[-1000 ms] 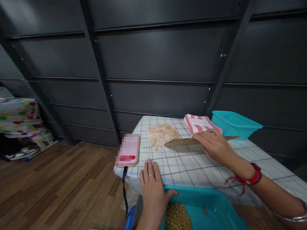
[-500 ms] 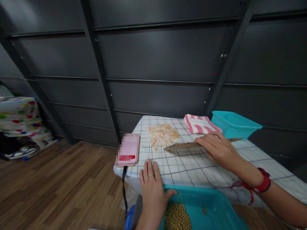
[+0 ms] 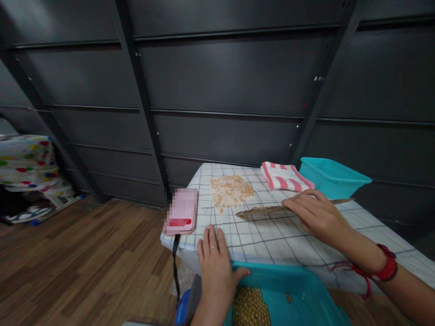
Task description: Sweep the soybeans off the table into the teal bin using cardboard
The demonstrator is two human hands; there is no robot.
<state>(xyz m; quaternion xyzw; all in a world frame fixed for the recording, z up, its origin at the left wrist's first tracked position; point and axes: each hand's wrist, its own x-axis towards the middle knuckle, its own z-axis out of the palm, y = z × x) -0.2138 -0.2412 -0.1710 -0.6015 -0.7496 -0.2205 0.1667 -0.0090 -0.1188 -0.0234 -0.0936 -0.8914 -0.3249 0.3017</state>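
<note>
My left hand [image 3: 215,262] rests flat on the near edge of the checked tablecloth [image 3: 268,235], thumb hooked on the rim of a teal tub [image 3: 299,285] that holds yellow grains [image 3: 249,308]. My right hand [image 3: 314,215] grips a strip of brown cardboard [image 3: 263,210] held edge-down on the cloth. The strip's left end lies just in front of a flat patch of pale grain [image 3: 231,190] spread on the cloth.
A pink phone-like case [image 3: 181,217] lies at the table's left corner, a strap hanging from it. A pink-and-white striped cloth [image 3: 285,176] and a second teal tub [image 3: 333,176] sit at the back right. Dark metal wall behind; wooden floor and spotted bedding [image 3: 27,163] to the left.
My right hand has drawn the cardboard strip toward me and to the right, away from the grain patch. My left hand has stayed put.
</note>
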